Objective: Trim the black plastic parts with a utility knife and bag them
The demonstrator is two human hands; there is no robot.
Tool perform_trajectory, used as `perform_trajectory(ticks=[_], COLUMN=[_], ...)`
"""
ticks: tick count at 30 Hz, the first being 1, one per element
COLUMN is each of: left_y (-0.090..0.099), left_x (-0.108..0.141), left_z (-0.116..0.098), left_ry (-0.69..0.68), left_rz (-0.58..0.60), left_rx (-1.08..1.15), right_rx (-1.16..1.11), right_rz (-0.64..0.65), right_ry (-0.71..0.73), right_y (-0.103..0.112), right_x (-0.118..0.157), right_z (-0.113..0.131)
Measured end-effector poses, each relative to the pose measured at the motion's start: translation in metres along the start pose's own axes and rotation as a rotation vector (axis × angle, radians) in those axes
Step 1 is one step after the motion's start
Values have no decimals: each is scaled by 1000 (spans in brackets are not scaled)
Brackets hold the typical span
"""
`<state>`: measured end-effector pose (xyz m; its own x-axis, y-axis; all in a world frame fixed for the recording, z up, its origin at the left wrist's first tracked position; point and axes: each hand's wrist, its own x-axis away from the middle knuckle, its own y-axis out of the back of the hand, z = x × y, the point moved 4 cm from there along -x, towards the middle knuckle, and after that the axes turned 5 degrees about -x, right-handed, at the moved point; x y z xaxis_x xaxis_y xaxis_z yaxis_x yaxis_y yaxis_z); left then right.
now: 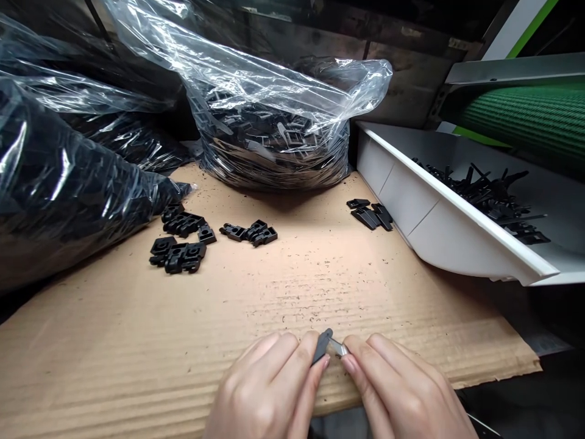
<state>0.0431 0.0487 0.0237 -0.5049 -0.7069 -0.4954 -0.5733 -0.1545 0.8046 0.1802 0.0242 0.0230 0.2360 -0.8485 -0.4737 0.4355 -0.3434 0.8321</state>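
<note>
My left hand (pixel 272 387) pinches a small black plastic part (pixel 322 345) between thumb and forefinger, near the front edge of the cardboard. In my right hand (pixel 402 387) is a small knife, its metal blade (pixel 338 347) pointing left with the tip at the edge of the part. The knife's handle is hidden in my fingers. Dark shavings (pixel 315 286) lie scattered on the cardboard (pixel 114 341) in front of both hands. Farther off sit a cluster of black plastic parts (pixel 183 256), a smaller group of black parts (pixel 256 231) and several flat black pieces (pixel 370 214).
A clear plastic bag (pixel 274 146) full of black parts stands at the back. Another bulging bag (pixel 68 183) takes up the left side. On the right, a white chute (pixel 439 231) holds dark plastic sprues (pixel 493 195) beneath a green conveyor belt (pixel 525 116).
</note>
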Motion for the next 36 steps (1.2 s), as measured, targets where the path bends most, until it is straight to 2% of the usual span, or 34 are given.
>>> perform_trajectory(ticks=[4, 17, 21, 25, 30, 36], left_y=[2, 4, 6, 6, 4, 6], left_x=[-3, -6, -8, -3, 0, -2], left_z=[0, -1, -3, -6, -5, -6], left_ry=[-7, -84, -76, -80, -18, -13], left_rz=[-4, -34, -72, -28, 0, 8], left_rx=[-11, -65, -53, 35, 101, 62], right_rx=[-16, -24, 7, 90, -83, -313], right_rz=[53, 71, 63, 32, 111, 199], right_ry=[-33, -26, -101, -235, -280, -162], right_y=[-1, -2, -3, -3, -1, 7], right_x=[-2, -6, -10, -20, -23, -5], right_z=[1, 2, 1, -9, -21, -13])
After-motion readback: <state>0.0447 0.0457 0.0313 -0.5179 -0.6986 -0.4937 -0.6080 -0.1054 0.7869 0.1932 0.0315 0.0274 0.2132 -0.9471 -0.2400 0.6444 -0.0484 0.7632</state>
